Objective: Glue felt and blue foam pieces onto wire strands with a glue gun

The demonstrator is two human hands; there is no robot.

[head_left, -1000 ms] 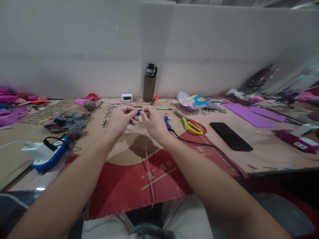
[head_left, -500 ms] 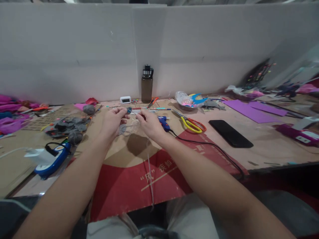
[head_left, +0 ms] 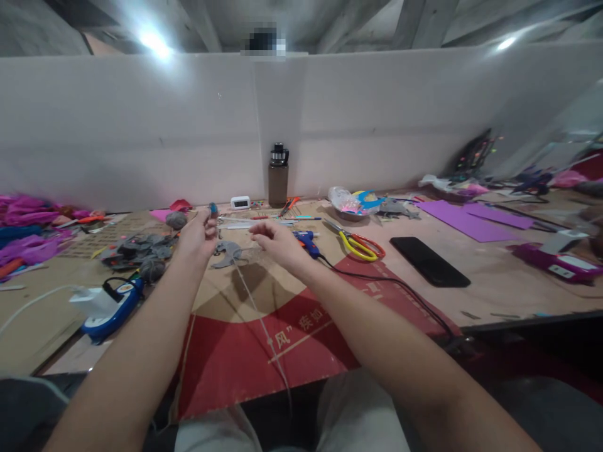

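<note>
My left hand (head_left: 198, 233) is raised above the cardboard sheet (head_left: 245, 326), pinching a small blue bead (head_left: 213, 208) between thumb and fingertips. My right hand (head_left: 273, 238) hovers a little to the right with its fingers curled in a pinch on a thin clear thread (head_left: 257, 314). That thread trails down over the red print toward my lap. A grey felt piece (head_left: 226, 252) lies on the cardboard between and just below the two hands. The blue glue gun (head_left: 307, 241) lies right of my right hand, with its black cord running off to the right.
Yellow-and-orange scissors (head_left: 360, 244), a black phone (head_left: 429, 260), purple foam sheets (head_left: 466, 218) and a pink case (head_left: 560, 262) lie to the right. A brown bottle (head_left: 277, 177) and white timer (head_left: 240, 202) stand at the back wall. Grey felt scraps (head_left: 141, 248) and a blue device (head_left: 110, 301) are left.
My hands have drawn apart: the left moved left and up with the blue bead, the right stayed holding the thread. The camera tilted upward, so the ceiling now shows.
</note>
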